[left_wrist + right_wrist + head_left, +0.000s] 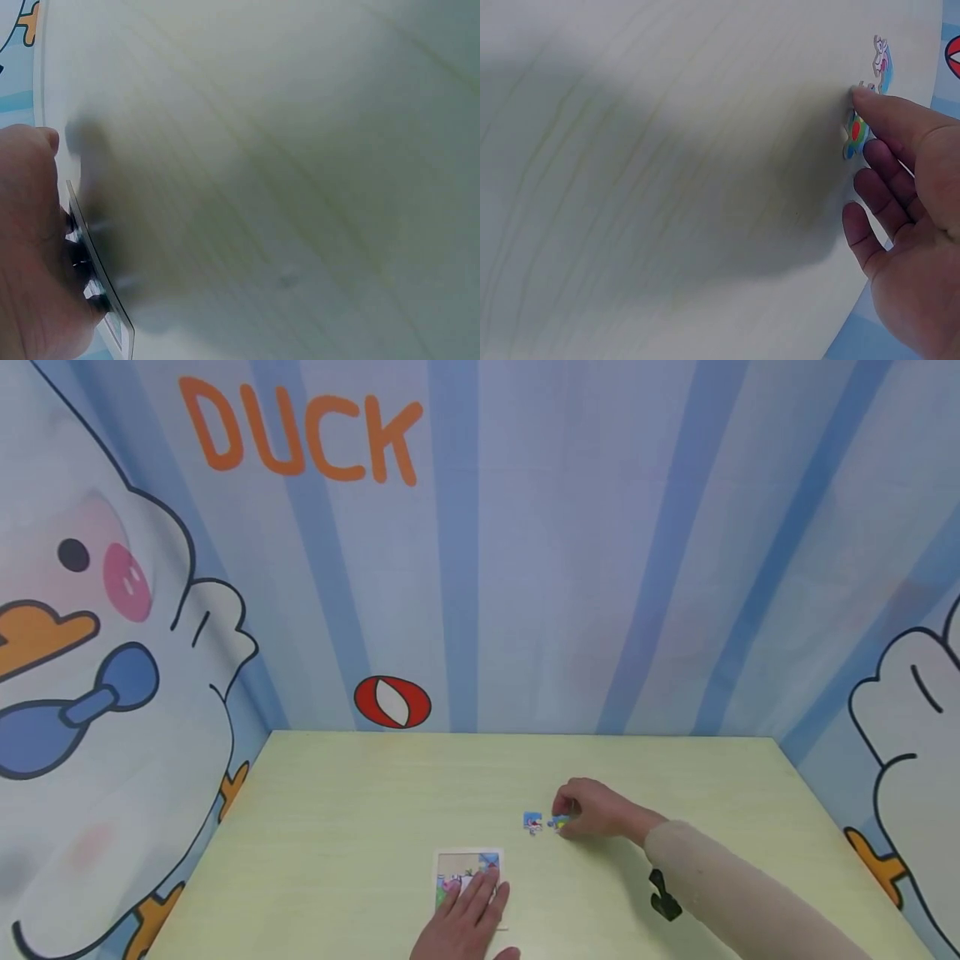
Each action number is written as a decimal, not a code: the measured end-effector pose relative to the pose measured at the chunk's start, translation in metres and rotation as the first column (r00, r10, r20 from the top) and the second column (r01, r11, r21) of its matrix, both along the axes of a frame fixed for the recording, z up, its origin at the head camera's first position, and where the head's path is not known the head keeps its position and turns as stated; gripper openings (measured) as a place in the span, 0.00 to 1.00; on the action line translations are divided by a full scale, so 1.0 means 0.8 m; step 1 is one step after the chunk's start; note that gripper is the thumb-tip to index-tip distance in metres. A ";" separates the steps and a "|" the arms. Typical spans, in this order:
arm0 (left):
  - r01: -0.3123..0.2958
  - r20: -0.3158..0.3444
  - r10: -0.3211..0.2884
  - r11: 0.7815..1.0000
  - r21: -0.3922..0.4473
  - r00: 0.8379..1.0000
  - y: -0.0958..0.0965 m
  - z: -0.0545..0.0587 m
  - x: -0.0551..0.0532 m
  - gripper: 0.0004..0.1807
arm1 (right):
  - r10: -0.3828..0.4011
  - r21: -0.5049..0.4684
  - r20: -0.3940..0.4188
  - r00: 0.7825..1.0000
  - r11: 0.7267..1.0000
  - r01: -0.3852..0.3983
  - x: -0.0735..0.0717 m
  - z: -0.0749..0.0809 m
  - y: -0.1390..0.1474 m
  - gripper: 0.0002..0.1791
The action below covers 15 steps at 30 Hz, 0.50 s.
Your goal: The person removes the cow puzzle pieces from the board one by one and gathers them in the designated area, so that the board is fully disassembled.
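On the table, my left hand (467, 917) rests with fairly straight fingers on a framed jigsaw puzzle (455, 864), covering its lower right part. A bare beige area shows near the top of its picture. In the left wrist view, the puzzle's thin edge (97, 259) appears beside the hand. Farther right, my right hand (596, 810) pinches a blue-and-yellow puzzle piece (560, 821) at the tabletop. The right wrist view shows that piece (857, 133) between thumb and fingers, partly hidden. Just left of it lies a second puzzle piece (532, 822), blue, white and red.
The pale wood-grain table (337, 810) ends against a blue striped backdrop (540, 568) with duck drawings at both sides. A small black clip-like object (664, 897) hangs at my right sleeve (720, 877).
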<state>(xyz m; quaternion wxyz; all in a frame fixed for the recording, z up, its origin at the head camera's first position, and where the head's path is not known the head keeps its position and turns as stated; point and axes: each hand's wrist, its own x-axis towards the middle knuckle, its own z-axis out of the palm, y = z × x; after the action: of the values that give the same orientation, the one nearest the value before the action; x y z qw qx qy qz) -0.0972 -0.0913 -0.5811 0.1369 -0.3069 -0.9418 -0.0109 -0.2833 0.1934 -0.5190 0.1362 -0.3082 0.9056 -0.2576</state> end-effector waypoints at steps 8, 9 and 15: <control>-0.003 0.010 0.003 1.000 0.003 1.000 0.000 -0.002 0.000 0.40 | 0.001 0.006 -0.028 1.000 1.000 -0.001 0.002 0.002 -0.005 0.10; -0.003 0.005 0.003 1.000 0.003 1.000 -0.001 -0.003 0.000 0.40 | 0.000 0.007 -0.029 1.000 1.000 0.000 0.002 0.002 -0.005 0.10; 0.000 -0.024 0.000 1.000 0.002 1.000 -0.001 -0.005 0.000 0.39 | -0.004 0.007 -0.022 1.000 1.000 0.004 0.002 0.002 -0.007 0.11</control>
<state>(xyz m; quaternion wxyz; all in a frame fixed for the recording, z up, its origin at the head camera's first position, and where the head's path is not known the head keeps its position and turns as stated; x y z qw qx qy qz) -0.0976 -0.0925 -0.5851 0.1486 -0.3069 -0.9400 -0.0079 -0.2814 0.1874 -0.5172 0.1267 -0.3088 0.9086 -0.2511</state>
